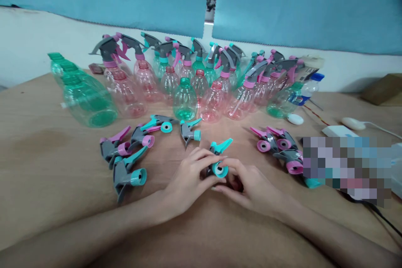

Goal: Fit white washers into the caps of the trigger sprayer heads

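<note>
A grey spray trigger head with a teal cap and teal lever point(219, 160) sits low over the wooden table point(44, 155), held between both hands. My left hand point(191, 176) pinches it from the left with fingers curled round the cap. My right hand point(248, 184) grips it from the right, fingers closed beside the cap. Just behind stands an uncapped green bottle point(184, 99) and an uncapped pink bottle point(213, 102).
Several loose trigger heads lie left point(125, 157) and right point(279, 146) of my hands. Rows of pink and green spray bottles point(226, 75) stand behind, with green bottles lying at the left point(84, 96). A white mouse point(353, 123) and cables lie at the right.
</note>
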{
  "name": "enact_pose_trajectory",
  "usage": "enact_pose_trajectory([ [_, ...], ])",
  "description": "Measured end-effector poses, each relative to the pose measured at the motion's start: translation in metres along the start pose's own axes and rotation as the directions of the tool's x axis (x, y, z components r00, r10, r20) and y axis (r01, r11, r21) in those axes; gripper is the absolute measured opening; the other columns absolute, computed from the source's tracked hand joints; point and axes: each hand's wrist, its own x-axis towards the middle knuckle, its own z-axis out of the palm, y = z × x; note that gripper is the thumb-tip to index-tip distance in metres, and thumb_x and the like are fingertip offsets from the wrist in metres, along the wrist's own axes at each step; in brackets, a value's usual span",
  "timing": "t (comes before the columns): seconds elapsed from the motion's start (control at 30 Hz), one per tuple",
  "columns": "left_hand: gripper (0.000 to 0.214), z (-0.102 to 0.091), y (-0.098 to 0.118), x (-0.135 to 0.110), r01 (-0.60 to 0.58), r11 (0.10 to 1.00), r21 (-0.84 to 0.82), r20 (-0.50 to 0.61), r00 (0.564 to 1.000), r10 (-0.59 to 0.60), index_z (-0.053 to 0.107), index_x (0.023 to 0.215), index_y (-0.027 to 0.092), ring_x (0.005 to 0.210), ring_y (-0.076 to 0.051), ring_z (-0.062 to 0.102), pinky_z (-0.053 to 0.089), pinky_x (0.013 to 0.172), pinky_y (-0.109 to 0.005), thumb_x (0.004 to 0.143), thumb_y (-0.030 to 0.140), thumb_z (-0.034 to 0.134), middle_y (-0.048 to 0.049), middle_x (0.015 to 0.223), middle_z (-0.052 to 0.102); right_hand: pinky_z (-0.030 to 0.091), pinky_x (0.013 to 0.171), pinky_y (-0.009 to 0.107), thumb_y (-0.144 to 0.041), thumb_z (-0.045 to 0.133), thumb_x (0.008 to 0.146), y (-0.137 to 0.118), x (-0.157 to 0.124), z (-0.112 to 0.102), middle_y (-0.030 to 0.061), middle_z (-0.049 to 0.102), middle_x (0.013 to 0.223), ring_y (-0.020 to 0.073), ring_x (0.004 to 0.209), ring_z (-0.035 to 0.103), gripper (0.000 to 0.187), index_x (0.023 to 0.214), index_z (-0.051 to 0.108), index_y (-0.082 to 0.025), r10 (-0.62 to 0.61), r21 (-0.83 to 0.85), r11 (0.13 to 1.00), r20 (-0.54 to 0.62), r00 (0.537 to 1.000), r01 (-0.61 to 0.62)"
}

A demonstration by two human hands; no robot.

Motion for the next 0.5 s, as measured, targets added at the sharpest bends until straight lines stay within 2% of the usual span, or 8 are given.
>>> enact_pose_trajectory([
  [0.1,0.021,0.0004,0.0009,-0.0002,-0.029,1.000,-0.008,0.010,1.000,0.029,0.064,0.105,0.022,0.095,-0.019,0.055,0.045,0.085,-0.032,0.083,0.021,0.065,-0.0016,0.101,0.061,0.031,0.048,0.020,-0.029,0.053,0.090,-0.0010,0.0022,0.0007,-0.0063,0.052,0.064,0.0091,0.047,0.045,0.024,0.108,0.041,-0.021,-0.053,-0.064,0.997,-0.034,0.998,0.051],
  [0.27,0.014,0.0018,0.0003,-0.0008,-0.049,0.999,0.009,0.061,0.997,0.048,0.063,0.098,0.022,0.096,-0.019,0.053,0.045,0.086,-0.032,0.084,0.019,0.064,-0.0017,0.102,0.060,0.030,0.046,0.020,-0.032,0.051,0.091,-0.0029,0.0037,-0.0015,-0.0053,0.055,0.063,0.0092,0.045,0.045,0.016,0.100,0.045,-0.021,-0.076,-0.136,0.988,-0.022,0.997,0.072],
  [0.5,0.025,0.0031,-0.0026,-0.0011,-0.097,0.995,0.017,0.091,0.991,0.095,0.058,0.109,0.021,0.102,-0.020,0.053,0.045,0.089,-0.034,0.084,0.019,0.063,-0.0037,0.107,0.059,0.032,0.051,0.022,-0.033,0.048,0.092,-0.0016,0.0042,-0.0038,-0.0026,0.059,0.067,0.0116,0.054,0.051,0.016,0.083,0.048,-0.020,-0.102,-0.225,0.968,0.052,0.993,0.111],
])
